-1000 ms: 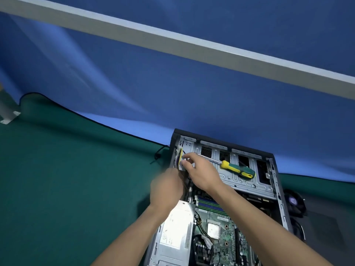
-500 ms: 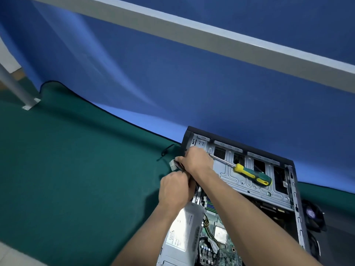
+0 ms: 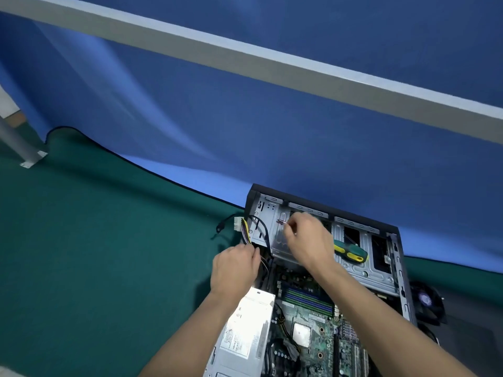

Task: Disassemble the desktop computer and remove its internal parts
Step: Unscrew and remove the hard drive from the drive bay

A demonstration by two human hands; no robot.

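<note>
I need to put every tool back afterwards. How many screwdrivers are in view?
1. The screwdriver, with a green and yellow handle, lies on the metal drive cage inside the computer case, partly behind the right hand. Others may be hidden by the arms.

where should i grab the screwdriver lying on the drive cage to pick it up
Grip the screwdriver by its green and yellow handle, coming down from above and pinching across its width. It lies flat on the metal drive cage with the handle bare on the right side, while the right hand covers the shaft. The handle is the thick part, so probably the surest hold.
</note>
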